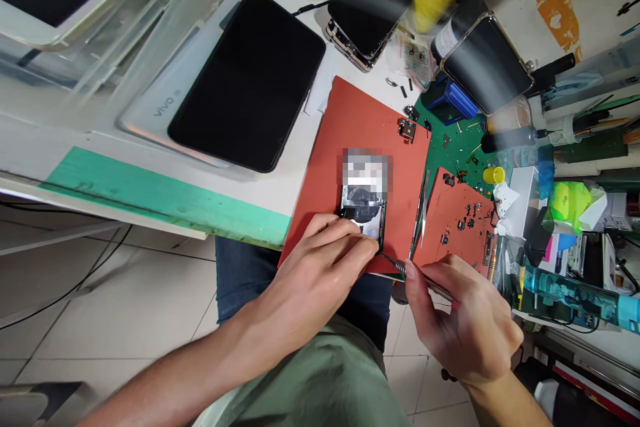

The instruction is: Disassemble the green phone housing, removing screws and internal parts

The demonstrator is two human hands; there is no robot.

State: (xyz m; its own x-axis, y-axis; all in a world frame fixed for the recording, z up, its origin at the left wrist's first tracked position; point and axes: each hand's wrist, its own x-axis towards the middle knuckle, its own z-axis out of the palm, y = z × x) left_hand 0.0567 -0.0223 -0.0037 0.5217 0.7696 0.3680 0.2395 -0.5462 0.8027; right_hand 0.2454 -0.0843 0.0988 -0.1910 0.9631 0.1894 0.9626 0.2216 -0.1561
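Left hand (305, 273) gripping an opened smartphone (363, 203), black film (360, 200) inside, top pixelated

Pixelated patch (365, 170) on the opened phone (361, 208)

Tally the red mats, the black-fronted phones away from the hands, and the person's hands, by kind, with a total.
Red repair mats: 2
Black-fronted phones: 3
Hands, left hand and right hand: 2
Total: 7
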